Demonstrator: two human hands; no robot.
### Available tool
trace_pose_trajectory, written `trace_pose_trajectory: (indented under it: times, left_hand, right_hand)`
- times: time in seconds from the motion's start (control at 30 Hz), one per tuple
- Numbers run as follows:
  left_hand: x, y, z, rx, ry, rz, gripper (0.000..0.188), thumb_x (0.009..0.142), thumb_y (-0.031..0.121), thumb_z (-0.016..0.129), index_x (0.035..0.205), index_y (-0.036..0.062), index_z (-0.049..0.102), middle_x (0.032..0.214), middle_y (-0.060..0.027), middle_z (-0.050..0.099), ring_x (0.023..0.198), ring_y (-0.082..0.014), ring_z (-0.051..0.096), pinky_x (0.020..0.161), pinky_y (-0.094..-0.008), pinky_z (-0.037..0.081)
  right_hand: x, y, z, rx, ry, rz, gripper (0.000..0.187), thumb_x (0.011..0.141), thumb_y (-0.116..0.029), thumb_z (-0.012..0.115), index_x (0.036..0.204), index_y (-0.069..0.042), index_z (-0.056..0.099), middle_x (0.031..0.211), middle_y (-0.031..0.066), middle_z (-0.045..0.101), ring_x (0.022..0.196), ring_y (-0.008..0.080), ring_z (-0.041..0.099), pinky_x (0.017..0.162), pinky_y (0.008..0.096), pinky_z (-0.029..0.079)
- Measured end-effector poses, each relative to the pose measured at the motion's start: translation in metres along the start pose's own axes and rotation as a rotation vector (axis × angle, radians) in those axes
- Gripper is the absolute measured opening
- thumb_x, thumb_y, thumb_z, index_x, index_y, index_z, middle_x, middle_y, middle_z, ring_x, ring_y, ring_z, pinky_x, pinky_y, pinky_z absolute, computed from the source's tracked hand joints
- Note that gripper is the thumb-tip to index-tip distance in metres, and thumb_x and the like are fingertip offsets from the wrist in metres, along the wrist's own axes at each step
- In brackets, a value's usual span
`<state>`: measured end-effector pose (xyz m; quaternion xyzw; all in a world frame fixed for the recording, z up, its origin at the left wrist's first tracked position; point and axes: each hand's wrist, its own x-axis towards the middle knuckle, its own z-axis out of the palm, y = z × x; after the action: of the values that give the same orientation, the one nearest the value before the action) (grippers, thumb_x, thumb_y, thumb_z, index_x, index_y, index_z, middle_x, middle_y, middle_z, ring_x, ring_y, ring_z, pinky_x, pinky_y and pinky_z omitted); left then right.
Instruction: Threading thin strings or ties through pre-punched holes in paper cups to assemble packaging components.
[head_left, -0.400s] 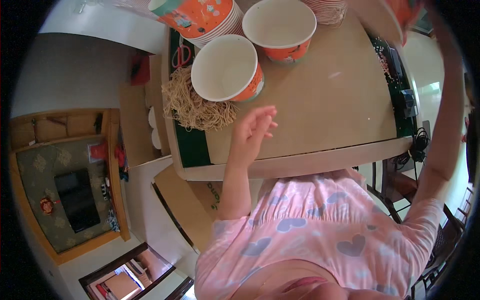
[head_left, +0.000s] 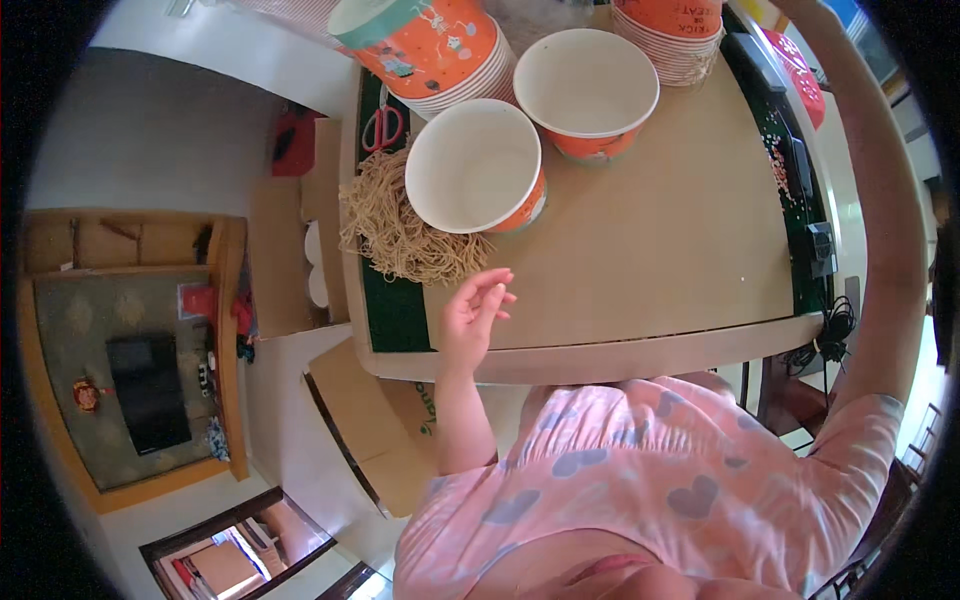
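My left hand hovers over the near left part of the table, its fingers loosely bent and apart, holding nothing. Just beyond it lies a tangled bundle of beige cords. Partly on those cords stands a paper bucket with a white inside and orange outside. A second such bucket stands behind it to the right. My right arm reaches up along the right side, and its hand is beyond the top edge, out of view.
A stack of orange paper buckets lies at the far left, another stack at the back with cord hanging from it. Red-handled scissors lie by the cords. A black cable coil hangs at the table's right corner.
The blurred orange bucket at my right hand has left the view, and that hand is now out of sight. My left hand has moved slightly nearer and left. The whole view has shifted.
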<state>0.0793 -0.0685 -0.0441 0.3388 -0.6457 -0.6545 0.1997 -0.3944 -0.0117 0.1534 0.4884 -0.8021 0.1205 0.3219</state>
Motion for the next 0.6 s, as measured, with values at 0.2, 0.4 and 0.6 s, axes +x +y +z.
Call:
trace_pose_trajectory:
  times: [0.2, 0.4, 0.6]
  left_hand:
    - [-0.014, -0.010, -0.019, 0.053, 0.136, -0.014, 0.022, 0.095, 0.012, 0.055, 0.115, 0.0032, 0.060, 0.106, -0.0061, 0.065, 0.083, -0.0097, 0.063, 0.068, -0.0211, 0.049]
    - [0.017, 0.016, 0.003, 0.371, 0.361, 0.276, 0.053, 0.088, 0.004, 0.062, 0.137, 0.0058, 0.042, 0.085, -0.0063, 0.065, 0.070, -0.0107, 0.060, 0.064, -0.0227, 0.049]
    - [0.018, 0.024, 0.013, 0.602, 0.370, 0.187, 0.011, 0.087, 0.010, 0.064, 0.096, 0.0059, 0.061, 0.082, -0.0120, 0.066, 0.073, -0.0241, 0.066, 0.064, -0.0345, 0.050]
  right_hand:
    - [-0.027, -0.059, 0.032, 0.261, -0.166, -0.111, 0.054, 0.078, -0.024, 0.070, 0.127, -0.013, 0.050, 0.116, 0.0136, 0.055, 0.105, 0.0343, 0.055, 0.089, 0.0468, 0.045]
    - [-0.055, -0.080, 0.050, 0.141, 0.042, -0.124, 0.053, 0.079, -0.010, 0.063, 0.130, -0.010, 0.048, 0.130, 0.0171, 0.048, 0.113, 0.0344, 0.053, 0.091, 0.0427, 0.047]
    - [-0.169, -0.159, 0.009, 0.846, 0.046, 0.023, 0.032, 0.082, -0.008, 0.066, 0.113, -0.008, 0.062, 0.125, 0.0141, 0.056, 0.116, 0.0316, 0.052, 0.098, 0.0390, 0.041]
